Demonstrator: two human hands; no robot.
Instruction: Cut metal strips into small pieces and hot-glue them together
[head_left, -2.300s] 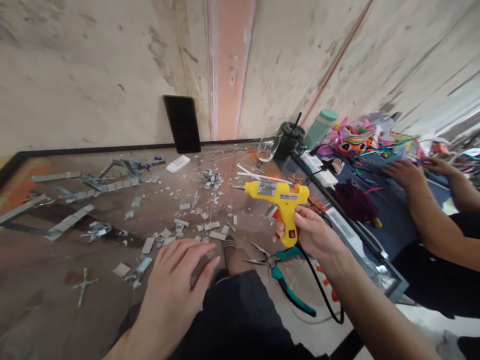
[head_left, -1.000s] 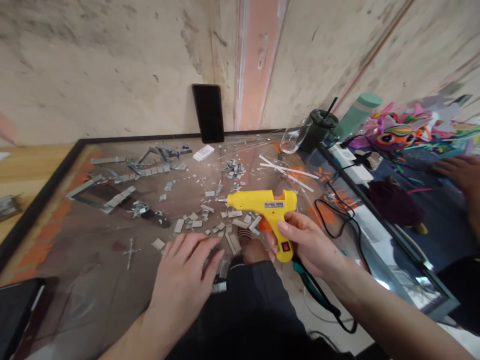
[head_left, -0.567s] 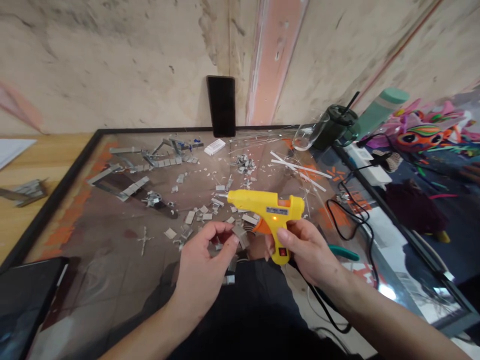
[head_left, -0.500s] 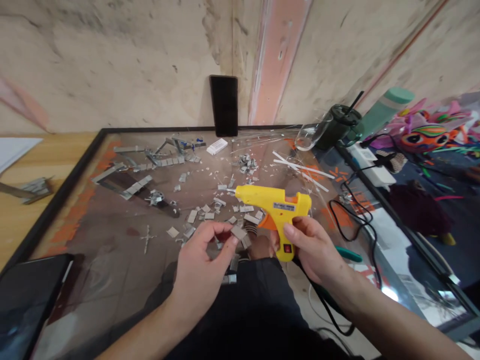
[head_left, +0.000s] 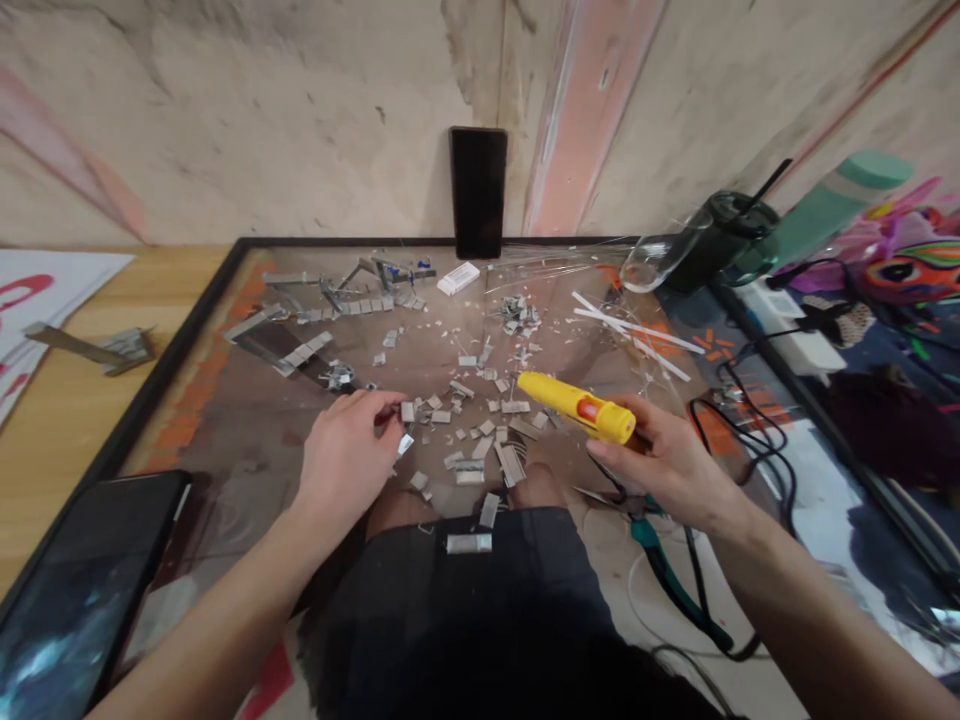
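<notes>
My right hand (head_left: 667, 465) is closed round a yellow hot glue gun (head_left: 562, 398), tilted so its rear end faces me and its nozzle points left over the table. My left hand (head_left: 345, 450) is left of the scattered pieces, fingers pinched, with a small grey flat piece (head_left: 407, 411) at the fingertips. Some of its fingers are hidden behind the hand. Several loose grey strip pieces (head_left: 512, 464) lie in the middle of the glass tabletop (head_left: 247, 530). Pliers with green handles (head_left: 667, 575) lie under my right forearm.
Grey strip frames (head_left: 307, 350) lie at the back left. A black phone (head_left: 478, 192) leans on the wall, with a white box (head_left: 458, 278) beside it. White glue sticks (head_left: 637, 328), a clear glass (head_left: 664, 255), a dark cup (head_left: 724, 235) and cables (head_left: 757, 445) are rightward. Another phone (head_left: 97, 580) lies front left.
My left hand has moved left and up, away from the glue gun. My right hand has turned the glue gun and shifted slightly right. The view has shifted, showing more of the pliers.
</notes>
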